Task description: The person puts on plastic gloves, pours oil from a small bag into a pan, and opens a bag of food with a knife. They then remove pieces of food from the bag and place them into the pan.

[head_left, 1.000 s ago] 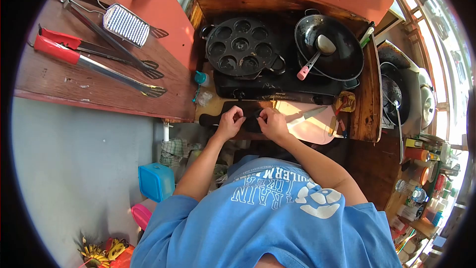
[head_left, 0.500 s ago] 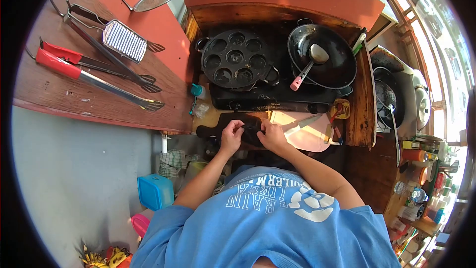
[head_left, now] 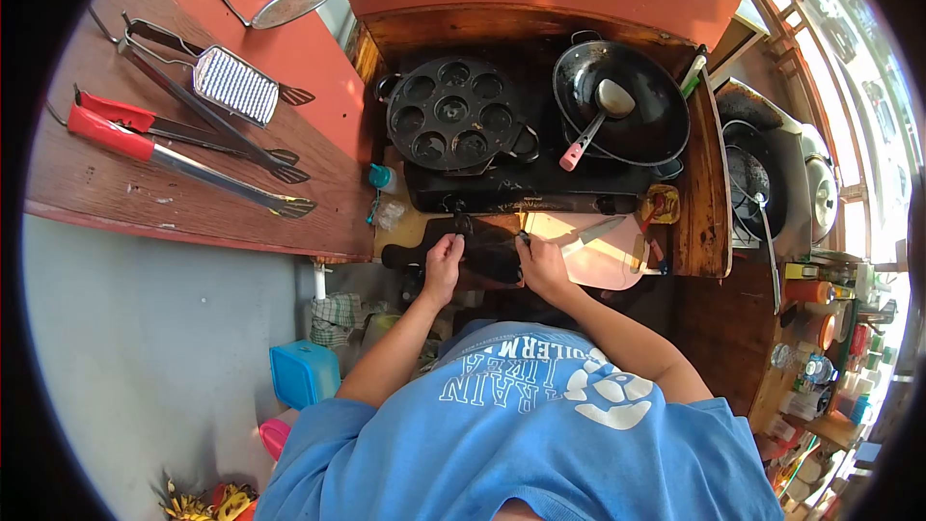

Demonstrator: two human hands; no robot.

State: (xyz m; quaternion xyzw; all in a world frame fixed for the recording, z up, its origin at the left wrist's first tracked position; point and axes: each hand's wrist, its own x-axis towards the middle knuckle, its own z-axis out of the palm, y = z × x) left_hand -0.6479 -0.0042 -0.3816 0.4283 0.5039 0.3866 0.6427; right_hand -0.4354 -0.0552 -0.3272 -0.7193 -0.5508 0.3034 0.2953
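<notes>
My left hand and my right hand are closed over a dark board, each pinching an edge of a thin black item, which looks like a plastic bag, stretched between them. Its exact shape is hard to tell against the dark board. Right of my right hand lies a pink cutting board with a knife on it.
Beyond the hands are a stove, a round multi-hollow pan and a wok holding a pink-handled ladle. Tongs and a grater hang at the left. A teal-capped bottle stands nearby.
My hands have moved apart, spreading the black item wider between them. The whole view has shifted slightly.
</notes>
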